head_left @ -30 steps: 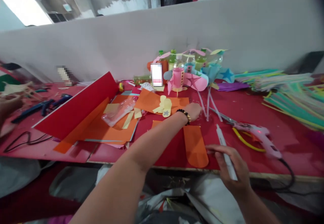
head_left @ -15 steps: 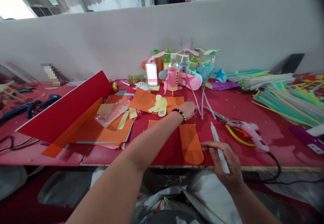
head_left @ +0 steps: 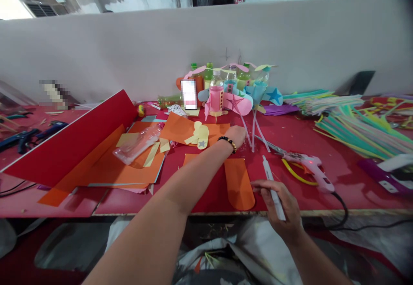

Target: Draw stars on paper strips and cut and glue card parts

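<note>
My right hand [head_left: 284, 207] is closed around a white marker pen [head_left: 273, 194], its tip pointing away from me. Beside it, near the table's front edge, lies an orange paper piece [head_left: 239, 184] with one rounded end. My left hand [head_left: 237, 137], with a dark beaded bracelet, reaches across the table. It is closed, and whatever its fingers hold is hidden. Just right of it are thin pale straws [head_left: 254, 132]. To its left are pale yellow paper cut-outs [head_left: 199, 135], one with a grey star, on an orange sheet [head_left: 177, 129].
Decorated plastic bottles [head_left: 216, 96] with paper wings stand at the back by a phone [head_left: 189, 94]. A pink glue gun [head_left: 308, 164] with a lit red light and scissors [head_left: 269, 145] lie right. A red board [head_left: 74, 141] leans left over orange sheets; straw bundles [head_left: 345, 126] lie far right.
The view has turned slightly, so most things sit a little further left. Both hands keep nearly the same pose, the right one still holding the marker pen.
</note>
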`<state>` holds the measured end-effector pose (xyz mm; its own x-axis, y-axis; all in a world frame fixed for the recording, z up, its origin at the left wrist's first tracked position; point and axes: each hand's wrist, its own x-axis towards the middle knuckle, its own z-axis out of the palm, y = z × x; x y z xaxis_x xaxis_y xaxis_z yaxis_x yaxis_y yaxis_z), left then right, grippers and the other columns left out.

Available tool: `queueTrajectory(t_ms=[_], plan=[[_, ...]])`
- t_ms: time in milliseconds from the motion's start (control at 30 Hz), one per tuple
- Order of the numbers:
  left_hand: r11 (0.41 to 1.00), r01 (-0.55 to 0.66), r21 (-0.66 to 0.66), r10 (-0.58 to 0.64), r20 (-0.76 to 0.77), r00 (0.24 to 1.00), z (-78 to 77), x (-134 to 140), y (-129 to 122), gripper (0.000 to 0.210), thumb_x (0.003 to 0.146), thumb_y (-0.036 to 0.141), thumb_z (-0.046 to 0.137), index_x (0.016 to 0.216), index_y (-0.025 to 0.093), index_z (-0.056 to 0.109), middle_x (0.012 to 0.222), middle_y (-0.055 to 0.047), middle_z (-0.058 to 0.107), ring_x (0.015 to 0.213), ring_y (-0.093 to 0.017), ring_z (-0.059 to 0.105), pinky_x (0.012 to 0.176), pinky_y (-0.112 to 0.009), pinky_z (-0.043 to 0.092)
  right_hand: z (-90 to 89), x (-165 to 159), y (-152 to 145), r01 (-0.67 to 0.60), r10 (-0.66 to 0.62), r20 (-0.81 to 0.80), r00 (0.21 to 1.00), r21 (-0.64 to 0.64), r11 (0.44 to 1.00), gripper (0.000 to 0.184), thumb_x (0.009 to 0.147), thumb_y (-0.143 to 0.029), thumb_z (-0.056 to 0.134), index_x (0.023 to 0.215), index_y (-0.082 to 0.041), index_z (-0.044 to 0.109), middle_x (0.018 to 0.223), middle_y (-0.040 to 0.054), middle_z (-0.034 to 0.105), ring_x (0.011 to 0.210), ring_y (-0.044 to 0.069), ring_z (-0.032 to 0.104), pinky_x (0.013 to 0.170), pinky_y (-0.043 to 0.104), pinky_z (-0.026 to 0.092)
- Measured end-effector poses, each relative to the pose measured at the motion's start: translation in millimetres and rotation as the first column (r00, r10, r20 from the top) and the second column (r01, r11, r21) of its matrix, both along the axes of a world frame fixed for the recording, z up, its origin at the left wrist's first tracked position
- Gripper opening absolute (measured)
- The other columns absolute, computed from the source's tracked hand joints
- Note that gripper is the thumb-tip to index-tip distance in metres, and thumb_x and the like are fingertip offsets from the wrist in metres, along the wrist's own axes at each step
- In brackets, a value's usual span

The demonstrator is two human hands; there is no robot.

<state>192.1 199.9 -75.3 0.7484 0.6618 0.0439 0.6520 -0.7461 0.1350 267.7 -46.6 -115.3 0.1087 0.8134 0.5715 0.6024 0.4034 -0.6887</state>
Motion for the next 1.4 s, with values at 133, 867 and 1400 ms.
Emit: queueTrajectory(t_ms=[133, 867, 1400], plan=[[1.000, -0.017, 0.015, 0.017, 0.018, 1.000, -1.8, 3.6, 7.9, 0.019, 0.083, 0.014, 0.054, 0.088, 0.011, 0.072, 0.088, -0.012, 0.072, 0.084, -0.020, 0.065, 0.074, -0.026, 0.048, 1.5, -0.7, -0.6, 0.007, -0.007, 0.009, 1.000, 0.008, 1.000, 0.022, 0.090, -0.014, 0.052, 0.108, -0.023, 0.060, 0.099, 0.0061, 0.068, 0.088, 0.019, 0.066, 0.078, 0.034, 0.053], [0.999, 0.033, -0.014, -0.033, 0.024, 0.999, -0.6, 7.5, 1.5, 0.021, 0.086, 0.012, 0.050, 0.090, 0.012, 0.070, 0.095, -0.012, 0.069, 0.091, -0.020, 0.064, 0.080, -0.028, 0.048, 0.9, -1.6, 0.3, 0.028, -0.028, 0.016, 0.999, -0.010, 1.000, 0.021, 0.089, -0.017, 0.053, 0.108, -0.024, 0.060, 0.099, 0.0066, 0.068, 0.087, 0.020, 0.067, 0.077, 0.033, 0.054], [0.997, 0.072, -0.032, -0.072, -0.015, 0.997, -2.1, 1.5, -2.2, 0.018, 0.081, 0.015, 0.055, 0.086, 0.015, 0.072, 0.087, -0.008, 0.071, 0.086, -0.018, 0.064, 0.076, -0.025, 0.047, 4.4, -1.6, 1.8, 0.012, -0.012, 0.025, 1.000, 0.005, 1.000, 0.020, 0.091, -0.016, 0.051, 0.108, -0.023, 0.059, 0.097, 0.0053, 0.068, 0.085, 0.018, 0.068, 0.076, 0.031, 0.053]])
